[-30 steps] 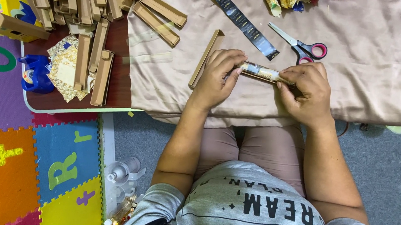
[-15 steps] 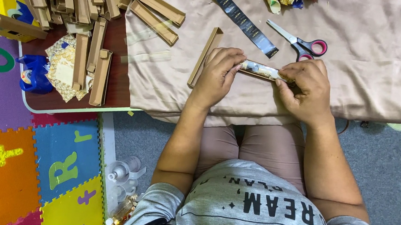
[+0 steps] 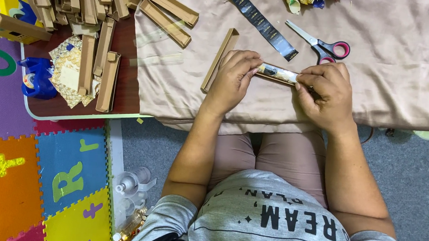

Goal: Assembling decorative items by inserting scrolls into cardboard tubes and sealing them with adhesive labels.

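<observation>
Slim box w/ a patterned insert lies flat on the beige cloth, pinched at its ends by left hand and right hand, both closed on it, prob. to keep it steady and level. Head view only: an empty brown tray sits just beside the left hand, scissors and a black strip near above; a pile of brown boxes is well apart at upper left, off the work spot.

Seen from above: left hand and right hand gripping opposite ends of a slim brown box over a beige cloth-covered surface. Red-handled scissors nearby; empty box tray just beside left hand.
</observation>
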